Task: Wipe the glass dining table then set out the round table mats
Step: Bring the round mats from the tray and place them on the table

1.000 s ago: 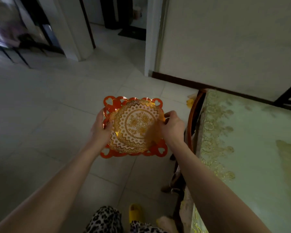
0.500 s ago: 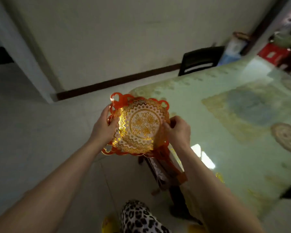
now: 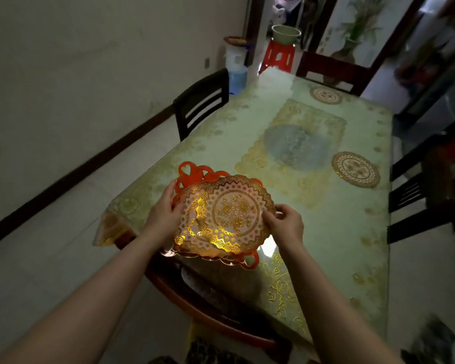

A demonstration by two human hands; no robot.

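Note:
I hold a stack of round gold-patterned table mats point(image 3: 226, 216) over the near left corner of the glass dining table point(image 3: 326, 222). Under them lies a red mat with heart-shaped loops point(image 3: 192, 174). My left hand point(image 3: 163, 216) grips the stack's left edge. My right hand point(image 3: 284, 224) pinches the top mat's right edge, which sits shifted to the right of the mats below. Two round mats lie on the table: one at the right side point(image 3: 355, 169), one at the far end point(image 3: 325, 94).
The table carries a green-gold floral cover under its glass. A dark chair point(image 3: 201, 101) stands at the left side, more chairs point(image 3: 415, 206) at the right and far end point(image 3: 334, 67). A red stool point(image 3: 277, 57) with a basin and a water jug point(image 3: 237, 72) stand beyond.
My view has swung from the floor and doorway round to the table. The stack has come over the table's corner, and the top mat has slid rightward off the others.

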